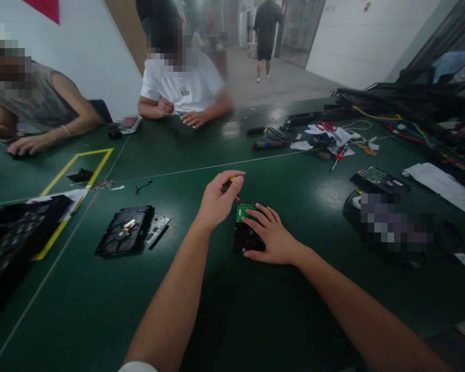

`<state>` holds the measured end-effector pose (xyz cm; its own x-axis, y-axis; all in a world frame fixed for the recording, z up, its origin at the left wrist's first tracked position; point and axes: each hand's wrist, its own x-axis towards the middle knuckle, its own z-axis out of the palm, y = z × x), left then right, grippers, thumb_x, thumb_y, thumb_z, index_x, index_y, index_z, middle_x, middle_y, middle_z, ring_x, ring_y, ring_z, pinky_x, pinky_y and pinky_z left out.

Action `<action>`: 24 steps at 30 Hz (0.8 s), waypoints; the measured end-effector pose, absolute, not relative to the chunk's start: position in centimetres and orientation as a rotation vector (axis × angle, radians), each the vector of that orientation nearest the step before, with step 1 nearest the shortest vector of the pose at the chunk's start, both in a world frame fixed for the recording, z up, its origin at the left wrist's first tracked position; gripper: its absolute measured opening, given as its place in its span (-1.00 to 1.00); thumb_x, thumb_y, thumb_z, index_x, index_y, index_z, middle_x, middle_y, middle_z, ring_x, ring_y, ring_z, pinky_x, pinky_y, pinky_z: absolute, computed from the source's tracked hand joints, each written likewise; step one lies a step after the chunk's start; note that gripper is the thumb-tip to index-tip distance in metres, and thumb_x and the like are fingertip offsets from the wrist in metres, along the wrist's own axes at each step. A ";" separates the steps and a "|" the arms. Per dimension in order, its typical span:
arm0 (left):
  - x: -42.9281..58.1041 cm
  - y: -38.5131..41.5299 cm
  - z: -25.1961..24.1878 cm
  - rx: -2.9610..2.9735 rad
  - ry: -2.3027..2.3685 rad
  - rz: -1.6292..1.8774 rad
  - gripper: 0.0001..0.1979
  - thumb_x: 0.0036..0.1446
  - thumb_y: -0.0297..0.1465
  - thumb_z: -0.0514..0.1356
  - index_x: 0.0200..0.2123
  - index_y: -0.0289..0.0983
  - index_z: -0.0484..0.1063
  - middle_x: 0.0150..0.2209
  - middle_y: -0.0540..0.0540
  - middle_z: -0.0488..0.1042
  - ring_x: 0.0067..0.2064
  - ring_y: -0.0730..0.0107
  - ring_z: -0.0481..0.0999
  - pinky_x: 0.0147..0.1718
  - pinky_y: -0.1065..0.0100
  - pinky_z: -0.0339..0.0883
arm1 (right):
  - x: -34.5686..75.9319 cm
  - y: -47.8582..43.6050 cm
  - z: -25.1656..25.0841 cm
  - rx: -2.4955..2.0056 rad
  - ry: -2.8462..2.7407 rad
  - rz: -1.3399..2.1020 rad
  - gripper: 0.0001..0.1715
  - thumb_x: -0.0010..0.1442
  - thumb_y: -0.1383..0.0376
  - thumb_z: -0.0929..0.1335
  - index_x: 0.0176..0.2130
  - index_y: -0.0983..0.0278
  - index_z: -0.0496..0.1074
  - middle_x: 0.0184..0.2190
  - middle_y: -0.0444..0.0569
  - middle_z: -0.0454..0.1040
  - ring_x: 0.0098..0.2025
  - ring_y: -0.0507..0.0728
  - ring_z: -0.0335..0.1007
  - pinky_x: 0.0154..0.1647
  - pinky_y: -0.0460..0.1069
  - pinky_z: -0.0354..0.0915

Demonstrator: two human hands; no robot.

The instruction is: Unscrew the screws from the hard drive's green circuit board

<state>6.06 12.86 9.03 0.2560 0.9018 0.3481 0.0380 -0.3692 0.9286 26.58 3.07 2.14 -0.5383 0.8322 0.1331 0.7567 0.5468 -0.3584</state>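
My left hand [220, 199] is raised just beyond and left of a hard drive [241, 235]. Its fingers and thumb close around a small yellow thing [233, 179], mostly hidden, whose kind I cannot make out. The hard drive lies flat on the green table, black with a green circuit board at its far end. Across its right side my right hand [273, 235] holds it down, fingers spread, thumb at the near edge. Part of the drive is covered by that hand.
Left lie a black drive-like case [126, 230], a metal plate [157, 231] and a large black chassis [23, 243]. Right are a circuit board [382, 178], a red-handled screwdriver [338, 157] and piled cables [403, 121]. Two people sit across the table; another stands farther back.
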 end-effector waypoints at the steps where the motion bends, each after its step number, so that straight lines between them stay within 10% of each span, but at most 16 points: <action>1: 6.0 12.9 9.0 1.631 0.876 1.226 -0.69 0.39 -0.11 0.22 -0.02 -0.17 0.61 -0.16 -0.12 0.53 -0.19 0.34 0.54 -0.38 0.43 0.56 | 26.6 3.1 2.2 -1.317 -2.498 0.376 0.11 0.21 -0.36 0.36 0.47 0.16 0.21 0.53 0.12 0.08 0.59 0.54 -0.33 0.53 0.51 -0.28; 24: 6.0 12.6 9.1 1.571 0.926 1.266 -0.71 0.23 -0.16 0.38 -0.19 -0.22 0.45 -0.25 -0.06 0.49 -0.26 0.38 0.54 -0.45 0.46 0.53 | 26.6 3.1 2.3 -1.317 -2.496 0.392 0.11 0.20 -0.35 0.38 0.48 0.15 0.21 0.53 0.12 0.09 0.59 0.54 -0.33 0.52 0.51 -0.26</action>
